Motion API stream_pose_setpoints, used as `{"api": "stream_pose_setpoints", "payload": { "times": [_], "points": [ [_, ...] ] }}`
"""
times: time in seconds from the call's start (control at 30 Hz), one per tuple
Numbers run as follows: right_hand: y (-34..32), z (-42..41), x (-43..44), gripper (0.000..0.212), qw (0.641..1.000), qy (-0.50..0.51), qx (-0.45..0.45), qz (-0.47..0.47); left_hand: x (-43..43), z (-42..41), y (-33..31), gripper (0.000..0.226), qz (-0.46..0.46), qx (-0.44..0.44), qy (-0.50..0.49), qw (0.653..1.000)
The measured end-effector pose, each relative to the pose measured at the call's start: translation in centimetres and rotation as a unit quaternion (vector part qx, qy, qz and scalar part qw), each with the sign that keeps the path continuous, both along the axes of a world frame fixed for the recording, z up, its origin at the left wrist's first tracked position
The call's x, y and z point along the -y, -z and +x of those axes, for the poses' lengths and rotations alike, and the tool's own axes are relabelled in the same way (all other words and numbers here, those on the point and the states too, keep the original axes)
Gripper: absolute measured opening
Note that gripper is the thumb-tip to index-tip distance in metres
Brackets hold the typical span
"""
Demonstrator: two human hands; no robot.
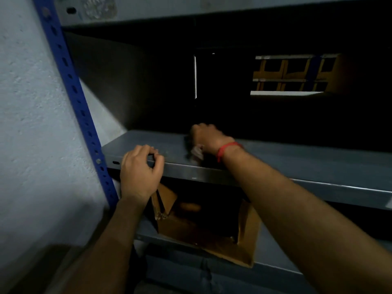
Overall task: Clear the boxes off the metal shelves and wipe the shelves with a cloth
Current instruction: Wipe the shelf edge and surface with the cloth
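Grey metal makes up the middle shelf (297, 158), which runs across the centre of the frame from a blue perforated upright (74, 92) at the left to the right edge. At the left end of its front lip, the left hand (140, 170) grips the edge, fingers curled over the top and the thumb tucked in beside them. Further along and deeper in, just above the centre of the frame, the right hand (206, 137) is closed around a dark cloth (194, 151) and presses it down on the shelf surface. The cloth is blurred, so its shape is hard to make out, though a paler corner shows below the palm. A red thread (227, 149) circles the right wrist. In the lower centre of the frame, directly under the middle shelf, an open cardboard box (212, 247) sits on the lower shelf (275, 247), its flaps raised at the left side and its inside dark. Another shelf (191, 13) spans the top of the frame. A pale, rough wall (25, 124) fills the left side. At the upper right, through a gap in the dark back of the shelving, yellow bins (292, 71) stand in rows on a separate rack, well apart from the hands.
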State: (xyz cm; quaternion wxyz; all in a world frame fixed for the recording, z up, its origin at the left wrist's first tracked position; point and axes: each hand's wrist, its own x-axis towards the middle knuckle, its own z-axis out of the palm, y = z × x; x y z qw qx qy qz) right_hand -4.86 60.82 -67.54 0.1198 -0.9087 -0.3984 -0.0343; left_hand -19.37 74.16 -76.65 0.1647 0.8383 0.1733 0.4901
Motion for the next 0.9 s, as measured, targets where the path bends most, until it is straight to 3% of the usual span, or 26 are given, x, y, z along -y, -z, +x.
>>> {"api": "stream_pose_setpoints", "payload": {
  "times": [0.17,0.3,0.43,0.5,0.57,0.7,0.83,0.9],
  "points": [
    [-0.7,6.4,12.2,0.029,0.988,0.145,-0.025,-0.050,0.9,0.0,-0.8,0.017,-0.006,-0.030,-0.009,0.999],
    [0.4,3.0,14.1,0.043,0.981,0.189,0.018,-0.028,2.5,1.2,-2.3,0.035,0.012,-0.073,-0.073,0.995],
    [1.8,-2.0,8.6,0.043,0.998,0.026,0.065,0.003,7.0,4.4,-3.8,0.031,0.065,-0.029,0.045,0.996],
    [1.2,-2.3,5.8,0.043,0.997,-0.050,0.063,0.011,9.1,5.3,-4.1,0.032,0.011,-0.004,0.098,0.995],
    [0.2,-0.2,4.1,0.040,0.996,-0.076,0.037,-0.006,9.7,5.7,-3.9,0.036,-0.024,0.004,0.071,0.997],
    [-1.0,5.0,7.1,0.037,0.998,0.039,-0.040,0.006,8.7,6.0,-3.4,0.026,0.005,-0.019,0.033,0.999],
    [-1.1,7.2,14.9,0.034,0.985,0.155,-0.042,-0.060,8.7,6.2,-3.4,0.037,0.037,-0.045,0.017,0.998],
    [-0.5,6.0,16.2,0.036,0.980,0.190,-0.027,-0.044,8.9,6.2,-3.3,0.042,0.035,-0.049,0.010,0.998]
  ]
}}
